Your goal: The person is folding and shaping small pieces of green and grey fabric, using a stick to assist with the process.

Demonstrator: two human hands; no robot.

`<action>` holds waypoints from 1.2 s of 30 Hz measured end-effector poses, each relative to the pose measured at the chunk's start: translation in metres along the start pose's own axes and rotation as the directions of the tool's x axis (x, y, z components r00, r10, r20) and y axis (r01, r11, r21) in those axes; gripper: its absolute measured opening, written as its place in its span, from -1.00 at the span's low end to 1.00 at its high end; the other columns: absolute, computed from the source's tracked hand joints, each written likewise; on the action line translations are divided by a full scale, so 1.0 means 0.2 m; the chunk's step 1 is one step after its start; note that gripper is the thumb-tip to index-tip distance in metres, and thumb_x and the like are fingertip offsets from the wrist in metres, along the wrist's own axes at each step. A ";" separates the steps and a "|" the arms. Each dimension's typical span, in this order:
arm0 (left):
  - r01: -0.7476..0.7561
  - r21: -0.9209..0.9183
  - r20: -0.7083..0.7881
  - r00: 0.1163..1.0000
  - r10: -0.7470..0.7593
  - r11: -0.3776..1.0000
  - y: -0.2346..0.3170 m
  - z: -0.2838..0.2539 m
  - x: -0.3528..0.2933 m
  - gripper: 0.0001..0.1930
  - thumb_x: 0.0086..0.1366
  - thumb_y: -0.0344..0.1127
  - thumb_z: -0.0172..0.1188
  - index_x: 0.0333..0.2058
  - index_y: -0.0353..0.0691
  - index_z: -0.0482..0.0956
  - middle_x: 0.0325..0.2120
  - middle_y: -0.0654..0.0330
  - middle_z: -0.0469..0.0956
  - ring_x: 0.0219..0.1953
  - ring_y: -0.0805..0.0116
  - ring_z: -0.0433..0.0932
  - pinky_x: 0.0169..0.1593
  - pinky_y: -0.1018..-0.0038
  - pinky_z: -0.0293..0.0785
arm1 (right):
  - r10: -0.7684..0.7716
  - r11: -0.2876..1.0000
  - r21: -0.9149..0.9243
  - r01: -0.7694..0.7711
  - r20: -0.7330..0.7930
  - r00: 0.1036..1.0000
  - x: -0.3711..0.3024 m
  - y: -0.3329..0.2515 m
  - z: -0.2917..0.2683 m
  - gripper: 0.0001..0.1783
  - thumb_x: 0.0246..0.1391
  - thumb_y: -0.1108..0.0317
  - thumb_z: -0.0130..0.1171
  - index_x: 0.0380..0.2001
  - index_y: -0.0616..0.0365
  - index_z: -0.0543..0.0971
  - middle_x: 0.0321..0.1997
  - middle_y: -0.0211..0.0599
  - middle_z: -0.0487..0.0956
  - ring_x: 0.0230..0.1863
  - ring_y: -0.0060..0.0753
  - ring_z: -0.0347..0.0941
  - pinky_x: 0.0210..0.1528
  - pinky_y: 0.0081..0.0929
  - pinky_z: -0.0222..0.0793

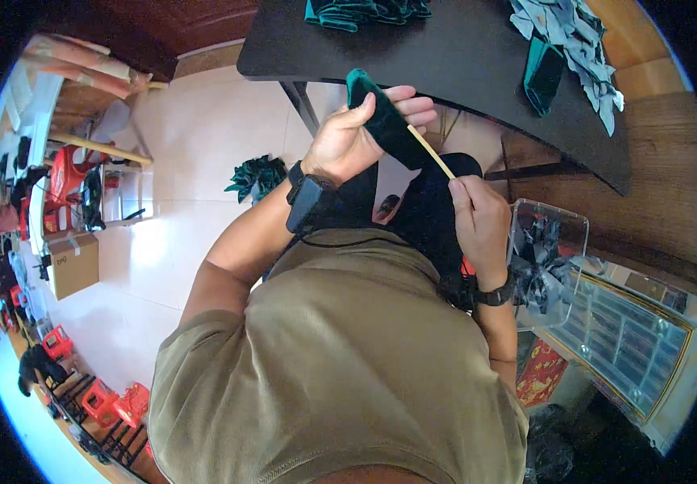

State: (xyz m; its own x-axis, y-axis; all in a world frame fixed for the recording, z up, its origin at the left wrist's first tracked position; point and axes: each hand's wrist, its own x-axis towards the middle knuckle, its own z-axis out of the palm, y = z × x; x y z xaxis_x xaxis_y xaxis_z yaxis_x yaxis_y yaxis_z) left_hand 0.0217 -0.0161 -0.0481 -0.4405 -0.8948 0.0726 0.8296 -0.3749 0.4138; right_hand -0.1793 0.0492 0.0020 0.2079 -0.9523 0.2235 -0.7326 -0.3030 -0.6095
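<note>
A narrow dark green velvet piece (389, 131) lies across my left hand (339, 143), pinned under the thumb while the fingers stretch out behind it. Its rounded end points up and away from me. In my right hand (479, 211) is a thin, light wooden stick (431, 151), pinched between thumb and fingers. The stick's far tip meets the right edge of the velvet; whether it goes inside I cannot tell. Both hands are above my lap, just short of the dark table (445, 60).
Folded green velvet (365, 11) sits at the table's far side. Another velvet piece (542, 77) lies right, beside grey-green scraps (578, 50). Green cloth (256, 177) is heaped on the floor. A clear plastic bin (548, 270) stands by my right forearm. A cardboard box (74, 266) is left.
</note>
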 end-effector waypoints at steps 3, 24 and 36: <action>-0.015 -0.005 0.043 0.999 0.015 1.000 0.01 0.00 0.00 -0.41 0.28 -0.08 -0.08 0.13 -0.40 0.10 0.10 -0.18 0.20 0.17 -0.08 0.17 0.22 0.05 0.05 | -0.018 0.999 -0.037 0.017 -0.034 0.999 0.00 0.01 0.01 -0.78 0.09 0.30 0.02 -0.55 0.20 0.46 -0.57 -0.08 0.44 -0.54 0.00 0.39 -0.52 -0.23 0.24; 0.071 0.100 0.153 0.984 -0.086 0.992 -0.07 0.08 -0.03 -0.36 0.22 -0.11 0.05 0.14 -0.39 0.10 0.03 -0.20 0.30 0.12 -0.08 0.27 0.20 0.09 0.13 | -0.040 0.999 -0.036 0.039 -0.045 0.998 0.03 -0.04 0.07 -0.74 0.08 0.29 0.03 -0.62 0.19 0.40 -0.62 -0.10 0.41 -0.60 -0.01 0.36 -0.57 -0.20 0.19; -0.021 0.027 0.138 0.990 0.017 0.999 -0.02 0.05 -0.01 -0.35 0.25 -0.06 -0.02 0.18 -0.34 0.03 0.12 -0.19 0.18 0.19 -0.13 0.13 0.23 0.06 0.05 | -0.045 0.985 -0.165 0.044 0.001 0.999 -0.04 -0.08 -0.02 -0.71 0.07 0.27 0.04 -0.65 0.17 0.39 -0.64 -0.12 0.40 -0.61 -0.01 0.35 -0.59 -0.18 0.17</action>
State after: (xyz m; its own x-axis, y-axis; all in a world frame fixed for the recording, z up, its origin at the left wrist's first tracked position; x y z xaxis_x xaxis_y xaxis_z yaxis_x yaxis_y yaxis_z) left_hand 0.0164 -0.0110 -0.0401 -0.4691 -0.8593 0.2040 0.8292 -0.3490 0.4367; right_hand -0.1718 0.0627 0.0124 0.2411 -0.9379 0.2495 -0.8195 -0.3345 -0.4653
